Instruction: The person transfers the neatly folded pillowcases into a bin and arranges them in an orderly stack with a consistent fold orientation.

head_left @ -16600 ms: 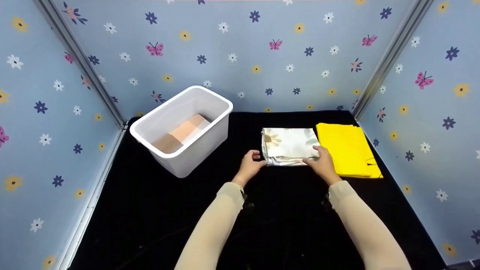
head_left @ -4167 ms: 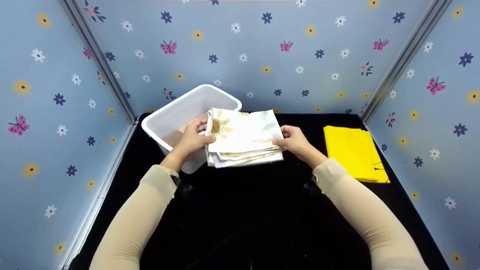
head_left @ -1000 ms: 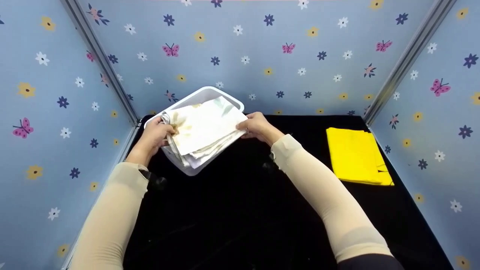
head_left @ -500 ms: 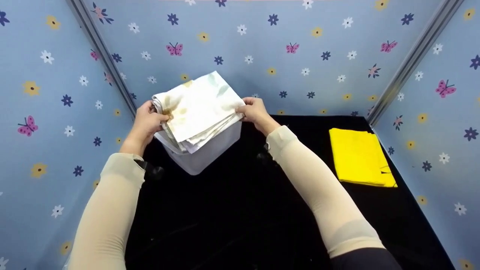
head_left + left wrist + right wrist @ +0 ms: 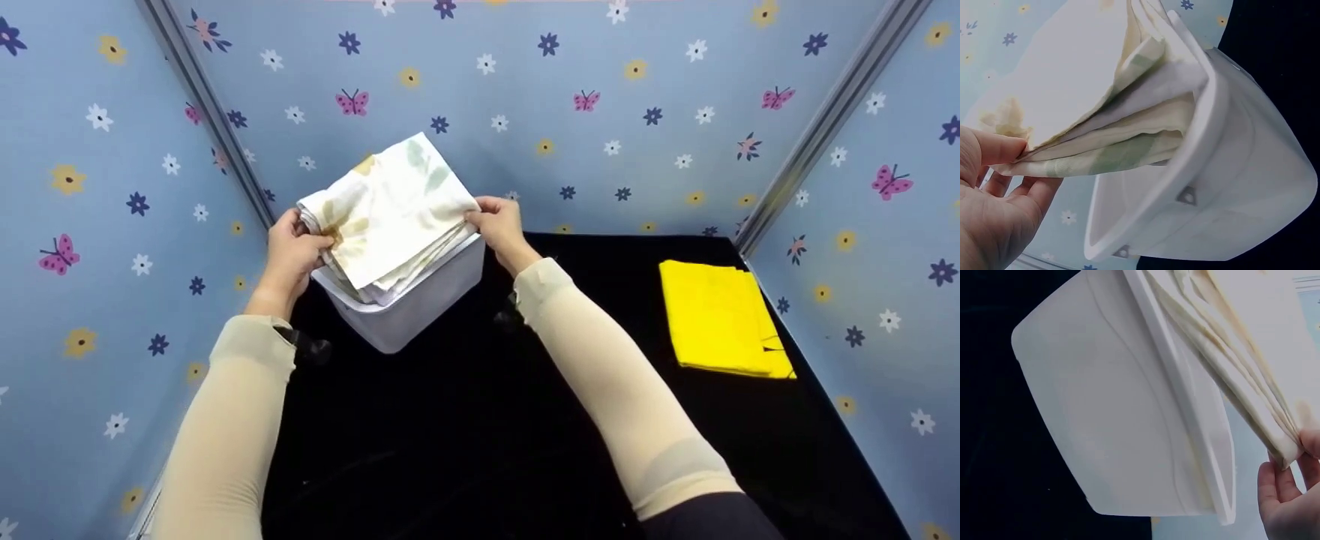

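Note:
A thick folded cloth [image 5: 401,214], white with brown and green flowers, is held at a slant over the white plastic bin [image 5: 424,304]. My left hand [image 5: 289,251] pinches its left end, thumb on top and fingers beneath. At the opposite corner my right hand [image 5: 501,225] pinches the stacked layers between thumb and fingers. In the left wrist view, the fold edges [image 5: 1145,132] fan apart and reach over the bin's rim [image 5: 1216,107]. The right wrist view has the cloth's lower edge [image 5: 1241,391] just above the bin's opening. The cloth hides the bin's inside in the head view.
A folded yellow cloth [image 5: 716,319] with dark cord-like lines at one corner lies on the right of the black table surface [image 5: 450,435]. Blue flowered walls [image 5: 600,165] stand at the back and both sides, with metal posts [image 5: 825,127] in the corners.
The flowered cloth has gone from the table beside the yellow cloth to above the bin, carried left and turned by both hands. Over the last second it has risen and tilted.

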